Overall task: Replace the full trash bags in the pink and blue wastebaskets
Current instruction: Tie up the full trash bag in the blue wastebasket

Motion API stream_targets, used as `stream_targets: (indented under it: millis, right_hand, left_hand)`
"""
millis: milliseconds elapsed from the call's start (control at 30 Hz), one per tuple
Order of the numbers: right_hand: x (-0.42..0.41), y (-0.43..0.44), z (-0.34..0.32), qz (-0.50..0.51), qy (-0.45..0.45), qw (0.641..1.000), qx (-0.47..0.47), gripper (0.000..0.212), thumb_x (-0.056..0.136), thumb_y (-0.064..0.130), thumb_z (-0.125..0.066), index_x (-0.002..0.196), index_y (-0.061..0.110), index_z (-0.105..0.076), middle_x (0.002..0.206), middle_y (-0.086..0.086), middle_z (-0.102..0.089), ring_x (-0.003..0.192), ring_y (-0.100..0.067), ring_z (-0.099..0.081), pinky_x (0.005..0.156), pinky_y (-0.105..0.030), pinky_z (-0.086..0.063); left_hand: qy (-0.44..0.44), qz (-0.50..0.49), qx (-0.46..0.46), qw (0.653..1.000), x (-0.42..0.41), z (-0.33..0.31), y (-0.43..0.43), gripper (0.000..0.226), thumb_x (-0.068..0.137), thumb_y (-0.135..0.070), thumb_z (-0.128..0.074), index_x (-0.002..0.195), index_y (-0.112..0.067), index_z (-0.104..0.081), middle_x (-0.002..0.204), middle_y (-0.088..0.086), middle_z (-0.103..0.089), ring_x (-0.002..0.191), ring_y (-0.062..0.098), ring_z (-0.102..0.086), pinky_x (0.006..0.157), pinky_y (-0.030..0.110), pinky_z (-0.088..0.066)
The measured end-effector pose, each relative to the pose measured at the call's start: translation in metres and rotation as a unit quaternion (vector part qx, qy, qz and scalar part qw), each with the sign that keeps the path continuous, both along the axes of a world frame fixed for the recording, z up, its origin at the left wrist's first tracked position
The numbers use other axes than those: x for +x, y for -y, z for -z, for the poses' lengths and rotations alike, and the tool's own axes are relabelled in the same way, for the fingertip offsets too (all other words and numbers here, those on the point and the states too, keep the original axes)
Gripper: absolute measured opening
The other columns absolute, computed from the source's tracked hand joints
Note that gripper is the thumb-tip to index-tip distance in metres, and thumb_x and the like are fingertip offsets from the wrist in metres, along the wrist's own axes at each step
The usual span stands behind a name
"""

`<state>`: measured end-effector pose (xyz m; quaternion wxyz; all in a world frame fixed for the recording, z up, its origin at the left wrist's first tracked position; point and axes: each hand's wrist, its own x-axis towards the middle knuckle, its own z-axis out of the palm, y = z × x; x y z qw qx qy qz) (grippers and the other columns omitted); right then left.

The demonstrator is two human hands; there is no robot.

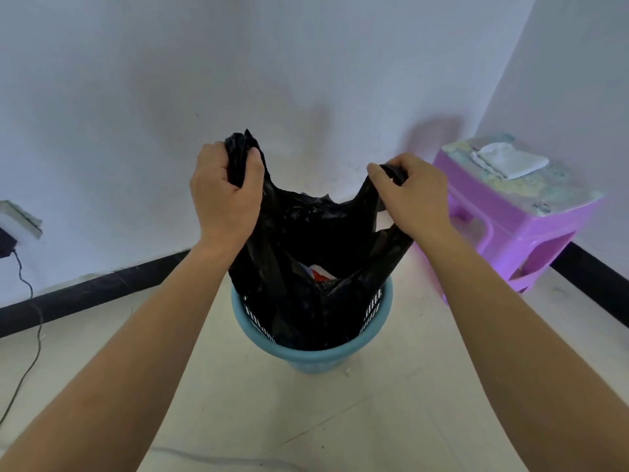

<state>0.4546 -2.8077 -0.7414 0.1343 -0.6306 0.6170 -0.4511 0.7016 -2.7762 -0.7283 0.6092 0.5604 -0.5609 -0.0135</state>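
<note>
A blue wastebasket (308,357) stands on the tiled floor near the wall. A black trash bag (316,240) hangs stretched above it, its lower part still inside the basket. My left hand (223,195) grips the bag's left handle in a fist. My right hand (413,195) grips the right handle at about the same height. Through the bag's mouth some red and white rubbish (318,272) shows. No pink wastebasket is in view.
A purple plastic stool (531,229) with a folded white cloth (509,160) on top stands at the right by the wall. A wall socket with a black plug (6,241) and a cable (29,338) running down to the floor is at the left.
</note>
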Motion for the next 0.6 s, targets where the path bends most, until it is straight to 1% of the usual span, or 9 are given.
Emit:
stream_targets:
  millis: [100, 200, 233, 267, 300, 333, 400, 533, 600]
  right_hand:
    - [-0.007, -0.008, 0.035, -0.077, 0.093, 0.983, 0.139, 0.059, 0.075, 0.08, -0.06, 0.104, 0.029, -0.062, 0.087, 0.01, -0.071, 0.081, -0.009, -0.069, 0.076, -0.029, -0.049]
    - [-0.019, -0.021, 0.072, -0.12, 0.194, 0.961, 0.158, 0.063, 0.072, 0.091, -0.051, 0.109, 0.042, -0.061, 0.104, 0.016, -0.069, 0.105, -0.011, -0.066, 0.098, -0.034, -0.05]
    - [-0.023, -0.027, 0.084, -0.13, 0.204, 0.959, 0.148, 0.061, 0.072, 0.091, -0.049, 0.111, 0.046, -0.058, 0.108, 0.02, -0.065, 0.111, -0.008, -0.061, 0.102, -0.029, -0.046]
    - [-0.026, -0.034, 0.097, -0.131, 0.18, 0.965, 0.136, 0.064, 0.072, 0.092, -0.047, 0.117, 0.047, -0.054, 0.117, 0.023, -0.06, 0.118, -0.005, -0.055, 0.104, -0.023, -0.042]
    - [-0.027, -0.041, 0.11, -0.119, 0.126, 0.976, 0.131, 0.075, 0.073, 0.092, -0.046, 0.129, 0.042, -0.047, 0.131, 0.018, -0.053, 0.128, -0.008, -0.047, 0.109, -0.026, -0.038]
    - [-0.027, -0.049, 0.123, -0.104, 0.072, 0.983, 0.13, 0.088, 0.072, 0.092, -0.046, 0.139, 0.035, -0.041, 0.143, 0.008, -0.044, 0.138, -0.014, -0.037, 0.116, -0.035, -0.033]
    - [-0.026, -0.062, 0.14, -0.085, 0.003, 0.989, 0.118, 0.092, 0.072, 0.092, -0.047, 0.14, 0.031, -0.041, 0.151, 0.0, -0.033, 0.145, -0.025, -0.024, 0.12, -0.052, -0.024]
    - [-0.02, -0.059, 0.156, -0.069, -0.124, 0.974, 0.178, 0.103, 0.076, 0.09, -0.043, 0.156, 0.027, -0.025, 0.164, -0.01, -0.016, 0.151, -0.031, -0.01, 0.123, -0.05, -0.013]
    - [-0.016, -0.051, 0.157, -0.02, -0.122, 0.968, 0.22, 0.086, 0.089, 0.078, -0.036, 0.157, 0.026, -0.026, 0.163, -0.016, -0.017, 0.15, -0.035, -0.009, 0.123, -0.049, -0.01]
  left_hand:
    - [-0.042, 0.041, 0.078, 0.995, 0.003, 0.021, -0.003, 0.031, 0.085, -0.05, -0.067, 0.088, -0.02, -0.06, 0.087, 0.001, -0.062, 0.073, 0.013, -0.057, 0.07, 0.029, -0.049]
    - [-0.042, 0.049, 0.122, 0.99, 0.006, 0.052, -0.015, 0.058, 0.075, -0.075, -0.061, 0.096, -0.02, -0.062, 0.097, -0.006, -0.054, 0.088, 0.016, -0.055, 0.084, 0.034, -0.048]
    - [-0.024, 0.055, 0.135, 0.989, 0.007, 0.063, -0.02, 0.068, 0.072, -0.081, -0.056, 0.103, -0.021, -0.061, 0.102, -0.007, -0.049, 0.098, 0.013, -0.052, 0.091, 0.031, -0.046]
    - [0.004, 0.063, 0.154, 0.986, 0.008, 0.073, -0.024, 0.078, 0.069, -0.085, -0.053, 0.115, -0.021, -0.059, 0.111, -0.004, -0.047, 0.109, 0.013, -0.047, 0.1, 0.031, -0.04]
    - [0.036, 0.068, 0.174, 0.982, 0.01, 0.082, -0.028, 0.09, 0.066, -0.087, -0.051, 0.128, -0.021, -0.052, 0.122, 0.0, -0.045, 0.12, 0.014, -0.041, 0.106, 0.032, -0.033]
    - [0.064, 0.073, 0.193, 0.976, 0.012, 0.09, -0.032, 0.102, 0.063, -0.09, -0.051, 0.138, -0.022, -0.043, 0.134, 0.003, -0.039, 0.13, 0.017, -0.034, 0.111, 0.034, -0.026]
    - [0.104, 0.087, 0.223, 0.965, 0.013, 0.101, -0.037, 0.121, 0.058, -0.092, -0.054, 0.152, -0.023, -0.021, 0.151, 0.003, -0.023, 0.143, 0.018, -0.018, 0.118, 0.042, -0.016]
    - [0.172, 0.109, 0.255, 0.945, 0.004, 0.108, -0.038, 0.134, 0.058, -0.088, -0.061, 0.155, -0.027, 0.008, 0.164, -0.002, 0.003, 0.15, 0.014, 0.005, 0.121, 0.05, -0.004]
    - [0.135, 0.113, 0.267, 0.948, -0.003, 0.104, -0.033, 0.13, 0.063, -0.082, -0.064, 0.154, -0.027, 0.01, 0.164, -0.004, 0.004, 0.151, 0.015, 0.004, 0.121, 0.052, -0.005]
